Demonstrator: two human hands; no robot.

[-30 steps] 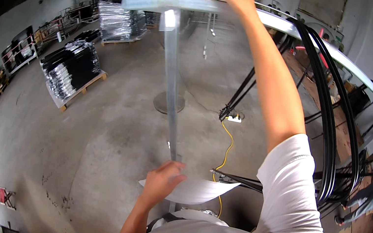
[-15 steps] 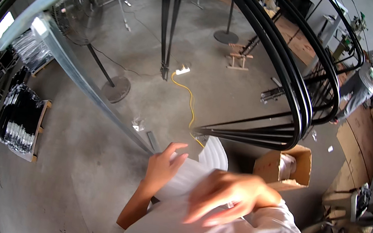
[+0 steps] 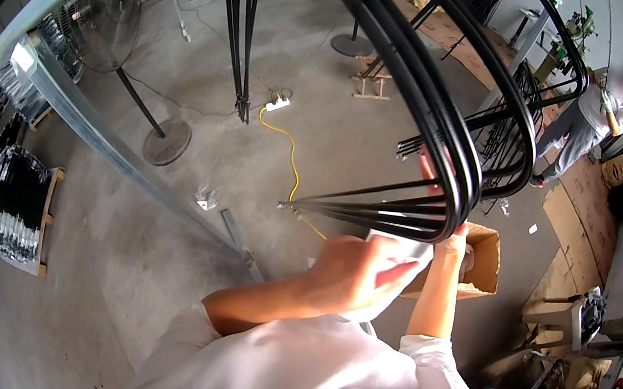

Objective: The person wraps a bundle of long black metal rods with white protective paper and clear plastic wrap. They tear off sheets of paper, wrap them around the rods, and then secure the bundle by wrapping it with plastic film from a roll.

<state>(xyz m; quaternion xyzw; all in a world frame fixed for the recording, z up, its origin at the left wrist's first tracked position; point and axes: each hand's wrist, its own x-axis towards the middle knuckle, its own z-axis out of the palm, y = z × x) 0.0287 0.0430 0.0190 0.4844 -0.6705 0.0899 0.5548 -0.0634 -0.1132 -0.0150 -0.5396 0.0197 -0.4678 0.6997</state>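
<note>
Slanting rightward lengthwise: black tubes (image 3: 468,182), bend nearest right hand (image 3: 455,238). Its grip: mostly hidden, cannot tell. Left hand (image 3: 351,276): apparently pinching white sheet (image 3: 421,255).

- Left forearm (image 3: 259,300) slants across the chest toward the right, elbow bent.
- Left hand (image 3: 354,273) has its fingers curled.
- Right forearm (image 3: 437,296) reaches forward, nearly straight.
- Right hand (image 3: 457,238) is mostly hidden, beyond the left.
</note>
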